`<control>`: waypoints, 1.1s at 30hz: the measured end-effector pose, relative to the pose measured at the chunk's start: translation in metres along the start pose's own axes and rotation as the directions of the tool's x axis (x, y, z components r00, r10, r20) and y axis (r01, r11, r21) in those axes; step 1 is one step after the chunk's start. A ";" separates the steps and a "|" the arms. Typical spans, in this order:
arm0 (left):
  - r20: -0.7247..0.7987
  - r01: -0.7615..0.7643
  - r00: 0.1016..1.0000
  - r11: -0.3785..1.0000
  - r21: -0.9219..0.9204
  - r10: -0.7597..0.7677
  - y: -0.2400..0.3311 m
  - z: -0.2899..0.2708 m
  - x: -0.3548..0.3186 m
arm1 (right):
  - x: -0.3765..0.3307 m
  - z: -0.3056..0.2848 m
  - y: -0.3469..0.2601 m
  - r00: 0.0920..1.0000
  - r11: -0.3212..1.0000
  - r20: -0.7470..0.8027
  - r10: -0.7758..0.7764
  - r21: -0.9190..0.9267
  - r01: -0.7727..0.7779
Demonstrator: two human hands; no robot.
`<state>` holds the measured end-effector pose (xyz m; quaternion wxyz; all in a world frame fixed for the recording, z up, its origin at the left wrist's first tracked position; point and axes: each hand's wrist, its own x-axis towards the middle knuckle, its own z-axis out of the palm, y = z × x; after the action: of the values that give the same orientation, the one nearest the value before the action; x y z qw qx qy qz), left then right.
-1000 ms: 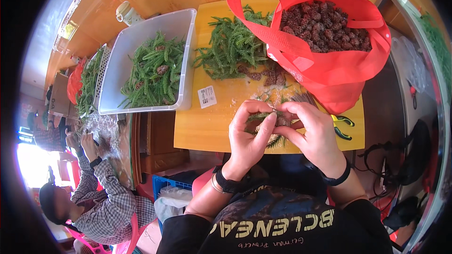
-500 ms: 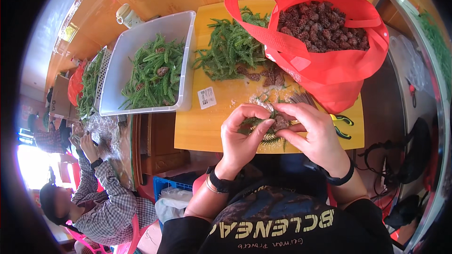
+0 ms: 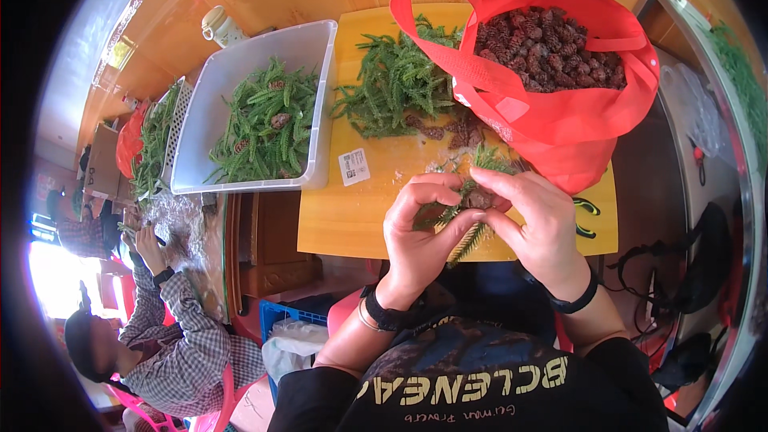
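Fingers of left hand (image 3: 422, 228) and right hand (image 3: 538, 224) pinch a green needled sprig with brown cone (image 3: 468, 212), its long axis running diagonally, tip toward the person, above the yellow wooden surface (image 3: 352, 216).

i've just one view, the head camera, the left of a pair worn side by side. it looks steeply down over my chest at the yellow table (image 3: 352, 216), close to both hands (image 3: 480, 228). the fisheye bends straight edges toward the dark rim. picture-left is my left; my forearms enter from the lower edge. a seated person (image 3: 172, 336) shows at lower left.
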<state>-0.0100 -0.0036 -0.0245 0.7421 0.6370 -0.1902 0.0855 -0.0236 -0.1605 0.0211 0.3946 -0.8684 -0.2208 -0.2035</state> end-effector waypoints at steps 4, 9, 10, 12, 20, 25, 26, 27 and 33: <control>-0.056 0.027 0.998 0.999 0.025 -0.026 0.002 0.004 0.000 | -0.001 0.004 0.002 0.997 0.999 -0.080 0.007 0.042 -0.004; -0.072 -0.047 0.996 0.990 0.130 0.056 0.001 0.001 -0.001 | -0.001 -0.003 0.001 0.999 0.992 -0.048 0.025 0.122 -0.019; -0.053 -0.068 0.996 0.987 0.147 0.076 0.001 -0.001 0.000 | 0.002 -0.011 -0.002 1.000 1.000 -0.005 -0.014 0.019 0.014; -0.040 -0.084 0.995 0.985 0.148 0.091 0.001 -0.003 0.003 | 0.012 -0.022 -0.007 0.998 0.995 0.039 -0.046 -0.088 0.049; 0.071 -0.098 0.994 0.983 0.153 0.088 0.006 -0.007 0.003 | 0.023 -0.021 0.012 0.971 0.982 0.161 -0.176 0.097 0.162; 0.121 -0.205 0.977 0.938 0.280 0.178 0.011 -0.008 0.005 | 0.022 -0.023 0.005 0.984 0.984 0.168 -0.058 0.176 0.028; 0.119 -0.204 0.977 0.938 0.280 0.177 0.012 -0.008 0.006 | 0.022 -0.025 0.005 0.979 0.980 0.203 -0.004 0.198 -0.037; 0.148 -0.211 0.973 0.937 0.277 0.175 0.014 -0.009 0.007 | 0.022 -0.026 0.005 0.979 0.980 0.205 -0.005 0.198 -0.037; 0.250 -0.258 0.950 0.924 0.281 0.188 0.025 -0.009 0.010 | 0.027 -0.034 0.008 0.921 0.955 0.384 0.068 0.241 -0.171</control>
<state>-0.0088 0.0089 0.0012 0.5925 0.7252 -0.3264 0.1281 -0.0034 -0.1858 0.0508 0.4721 -0.8411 -0.2633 0.0210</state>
